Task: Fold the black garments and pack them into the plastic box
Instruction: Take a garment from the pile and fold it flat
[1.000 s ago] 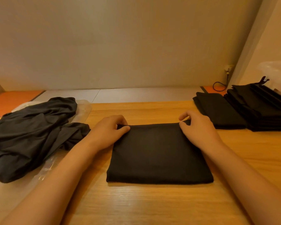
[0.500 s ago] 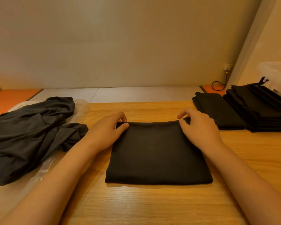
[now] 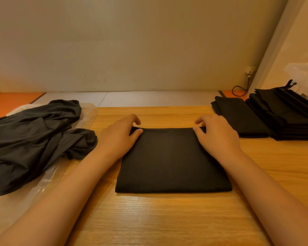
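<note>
A matte black garment (image 3: 172, 160), folded into a flat, thick, nearly square pad with a rounded fold along its near side, lies at the middle of the pale oak-grain wooden worktop (image 3: 167, 219). The left hand (image 3: 119, 137) pinches its far left corner, with the thumb lying on top of the cloth and the fingers curled over the far edge. The right hand (image 3: 219, 135) pinches the far right corner the same way. Both forearms run along the pad's side edges.

At the worktop's left edge a heap of crumpled dark garments (image 3: 34, 139), smooth and slightly shiny with deep creases, spills over a clear plastic box (image 3: 89, 112). Only the box's glossy rim and its near wall show beneath the cloth.

Towards the far right corner stands a stack of folded black garments (image 3: 288, 119), its layered edges fanned and slanting. A single folded black piece (image 3: 238, 118) lies flat against the stack's left side. Behind the stack sits a crinkled translucent plastic bag (image 3: 306, 73). A thin black cable (image 3: 238, 90) loops below a small wall socket (image 3: 249, 71).
</note>
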A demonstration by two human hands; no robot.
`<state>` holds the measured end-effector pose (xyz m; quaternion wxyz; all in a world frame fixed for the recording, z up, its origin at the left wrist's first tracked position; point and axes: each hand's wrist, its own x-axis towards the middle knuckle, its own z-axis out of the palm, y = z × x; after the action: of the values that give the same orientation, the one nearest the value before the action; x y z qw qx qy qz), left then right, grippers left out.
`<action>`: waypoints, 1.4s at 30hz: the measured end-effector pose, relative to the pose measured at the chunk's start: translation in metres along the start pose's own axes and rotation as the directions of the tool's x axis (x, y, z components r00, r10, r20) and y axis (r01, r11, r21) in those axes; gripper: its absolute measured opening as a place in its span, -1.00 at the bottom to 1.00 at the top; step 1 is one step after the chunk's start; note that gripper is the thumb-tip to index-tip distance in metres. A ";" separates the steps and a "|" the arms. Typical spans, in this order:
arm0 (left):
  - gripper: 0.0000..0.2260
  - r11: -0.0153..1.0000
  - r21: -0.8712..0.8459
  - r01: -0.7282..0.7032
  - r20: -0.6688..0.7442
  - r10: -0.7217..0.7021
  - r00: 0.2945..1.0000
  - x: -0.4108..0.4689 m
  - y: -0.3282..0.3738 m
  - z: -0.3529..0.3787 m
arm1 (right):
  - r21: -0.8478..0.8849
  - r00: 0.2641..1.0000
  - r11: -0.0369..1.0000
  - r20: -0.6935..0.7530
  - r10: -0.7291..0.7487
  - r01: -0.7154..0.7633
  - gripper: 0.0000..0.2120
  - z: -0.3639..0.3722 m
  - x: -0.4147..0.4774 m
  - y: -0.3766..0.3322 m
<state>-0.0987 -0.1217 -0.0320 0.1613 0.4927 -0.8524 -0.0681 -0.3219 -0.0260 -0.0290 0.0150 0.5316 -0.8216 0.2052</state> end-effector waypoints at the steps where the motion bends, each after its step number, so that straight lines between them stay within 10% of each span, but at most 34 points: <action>1: -0.71 1.000 0.025 -0.008 -0.045 0.010 0.999 -0.001 0.002 -0.002 | 0.001 0.998 0.999 -0.042 -0.037 0.037 -0.73 -0.003 -0.001 -0.002; 5: -0.60 0.987 0.066 -0.147 -0.228 0.158 0.961 -0.021 0.030 -0.018 | 0.064 0.952 0.951 -0.074 -0.297 0.302 -0.66 -0.017 -0.024 -0.031; 9: -0.49 0.970 0.104 -0.221 0.080 0.213 0.974 -0.040 0.049 0.006 | 0.010 0.853 0.898 0.307 -0.422 0.441 -0.52 0.007 -0.050 -0.051; 30: -0.51 0.976 -0.139 0.169 0.096 -0.157 0.983 -0.051 0.023 0.003 | -0.186 0.979 0.981 0.201 -0.022 0.060 -0.49 -0.001 -0.036 -0.020; 35: -0.52 0.991 -0.133 -0.018 0.117 0.033 0.993 -0.073 0.053 0.000 | -0.023 0.943 0.962 0.209 -0.260 0.271 -0.51 -0.004 -0.074 -0.064; 42: -0.51 0.993 0.101 -0.067 0.204 0.045 0.978 -0.090 0.046 0.013 | -0.059 0.931 0.970 0.302 -0.206 0.234 -0.47 0.013 -0.090 -0.044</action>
<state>-0.0992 -0.0219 -0.0502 0.0492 0.4671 -0.8803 -0.0672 -0.2415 0.0322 -0.0483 -0.0596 0.6436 -0.7586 0.0821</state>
